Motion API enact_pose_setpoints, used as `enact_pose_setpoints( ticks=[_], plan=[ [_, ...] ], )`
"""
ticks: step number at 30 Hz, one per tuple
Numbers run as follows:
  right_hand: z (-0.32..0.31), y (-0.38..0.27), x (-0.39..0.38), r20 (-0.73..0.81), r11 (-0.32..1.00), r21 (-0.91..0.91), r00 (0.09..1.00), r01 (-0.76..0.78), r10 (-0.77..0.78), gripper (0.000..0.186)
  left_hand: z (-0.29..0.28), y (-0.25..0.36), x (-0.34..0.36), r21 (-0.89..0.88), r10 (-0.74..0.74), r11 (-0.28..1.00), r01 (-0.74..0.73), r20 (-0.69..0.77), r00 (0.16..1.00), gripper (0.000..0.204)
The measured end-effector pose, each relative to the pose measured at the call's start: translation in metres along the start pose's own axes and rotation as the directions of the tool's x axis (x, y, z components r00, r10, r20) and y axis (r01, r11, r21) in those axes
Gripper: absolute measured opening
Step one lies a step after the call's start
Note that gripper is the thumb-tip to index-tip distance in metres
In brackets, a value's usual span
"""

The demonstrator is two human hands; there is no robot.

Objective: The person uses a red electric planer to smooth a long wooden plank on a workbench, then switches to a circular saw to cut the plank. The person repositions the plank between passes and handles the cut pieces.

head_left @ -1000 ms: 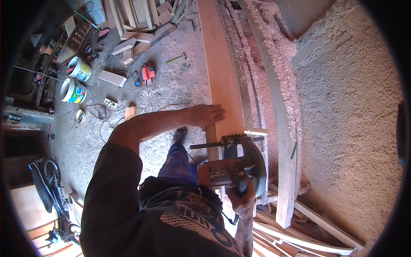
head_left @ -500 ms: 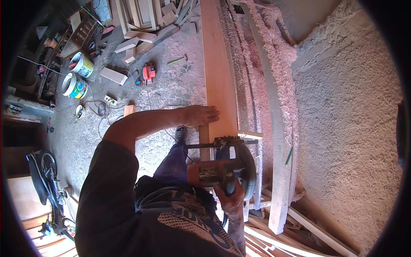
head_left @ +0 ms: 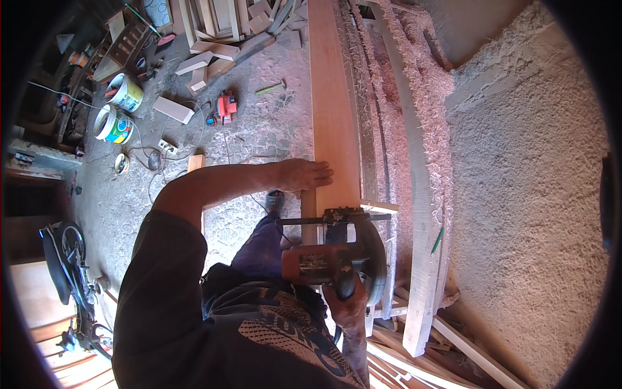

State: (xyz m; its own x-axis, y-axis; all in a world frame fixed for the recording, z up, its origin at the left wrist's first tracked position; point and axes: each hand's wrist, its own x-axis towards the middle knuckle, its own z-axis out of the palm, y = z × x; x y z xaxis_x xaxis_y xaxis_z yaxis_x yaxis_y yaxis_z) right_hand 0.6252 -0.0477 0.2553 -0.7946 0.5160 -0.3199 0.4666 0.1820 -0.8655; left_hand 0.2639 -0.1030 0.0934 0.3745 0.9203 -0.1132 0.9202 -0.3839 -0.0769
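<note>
A long reddish wooden plank [head_left: 334, 97] runs away from me, with a circular saw [head_left: 314, 264] at its near end. My right hand [head_left: 348, 301] is closed around the saw's rear handle; the fingers are partly hidden beneath the grip. The saw has a red-orange motor housing, a dark round guard and a flat base at the plank's end. The blade is hidden. Ahead of the saw, my left hand [head_left: 306, 175] lies on the plank's left side, fingers stretched flat over the top face. A short pale wood strip [head_left: 381, 207] sticks out right of the plank, beside the guard.
Curly shavings [head_left: 424, 71] cover boards along the right, where a green pencil [head_left: 438, 240] rests on a pale beam [head_left: 421, 298]. On the floor at left are a red power tool [head_left: 226, 107], a hammer [head_left: 270, 87], a power strip [head_left: 167, 146], cords and buckets [head_left: 114, 124]. A motorcycle [head_left: 70, 279] stands lower left.
The view has shifted very slightly. Both hands and the saw keep nearly the same places against the plank.
</note>
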Motion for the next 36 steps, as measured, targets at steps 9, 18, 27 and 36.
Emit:
enact_pose_setpoints(
  ticks=[9,18,27,36],
  plan=[
    [0.0,-0.004,0.009,0.005,0.998,-0.052,1.0,-0.022,0.022,0.035,-0.004,-0.007,-0.007,0.061,-0.001,0.998,0.002,-0.014,1.0,0.099],
    [0.002,-0.012,0.029,0.031,1.0,0.006,1.0,0.004,-0.004,0.036,0.02,-0.029,-0.007,0.007,0.014,1.0,-0.013,-0.084,0.996,0.069],
    [0.005,-0.019,0.051,-0.001,0.999,-0.004,0.999,0.035,-0.035,0.035,0.003,-0.047,-0.004,-0.031,-0.138,0.99,0.139,0.014,0.99,0.068],
    [0.014,-0.022,0.073,-0.006,0.998,0.0,0.998,0.056,-0.056,0.038,0.018,-0.067,-0.014,0.052,-0.132,0.99,0.133,-0.017,0.991,0.075]
  ],
)
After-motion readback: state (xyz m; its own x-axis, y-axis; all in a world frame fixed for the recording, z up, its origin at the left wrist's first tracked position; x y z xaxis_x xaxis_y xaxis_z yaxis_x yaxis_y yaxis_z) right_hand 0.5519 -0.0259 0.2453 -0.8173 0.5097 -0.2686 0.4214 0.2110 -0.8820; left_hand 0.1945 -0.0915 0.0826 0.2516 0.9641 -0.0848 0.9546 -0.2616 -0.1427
